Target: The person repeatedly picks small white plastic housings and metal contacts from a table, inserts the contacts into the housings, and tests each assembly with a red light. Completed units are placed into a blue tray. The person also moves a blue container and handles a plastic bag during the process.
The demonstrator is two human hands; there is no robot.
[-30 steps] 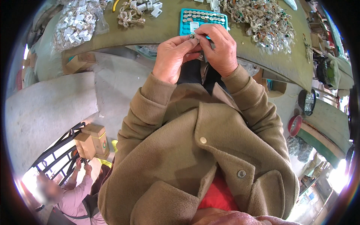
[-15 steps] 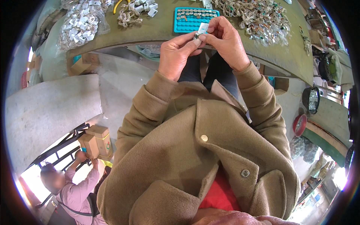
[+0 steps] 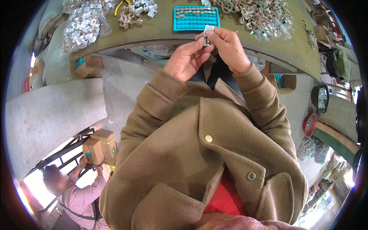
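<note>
Just over the table's near edge, both hands are closed around one small white plastic case (image 3: 209,28). My right hand (image 3: 231,49) pinches its upper part between thumb and fingers. My left hand (image 3: 184,61) grips the lower end, where a dark, shiny metallic part (image 3: 207,40) shows between the fingertips. Fingers cover much of the case, so its inner detail is hidden. Right behind the hands lies a bright blue tray (image 3: 188,27) with dimples. Round silver button cells (image 3: 197,12) fill its far rows, and a small copper-coloured strip (image 3: 183,17) lies among them.
On the table (image 3: 153,35), a plastic bag of white cases (image 3: 82,32) stands at left, beside yellow-handled pliers (image 3: 119,7) and a bundle of clear wire (image 3: 130,18). Tangled wire strings (image 3: 260,19) pile up at right. A co-worker (image 3: 78,195) handles cardboard boxes (image 3: 100,146) at lower left.
Both hands, still on the white case, have come slightly down toward me, away from the tray. The left fingers have shifted to its lower end; the right thumb now presses its upper part.
</note>
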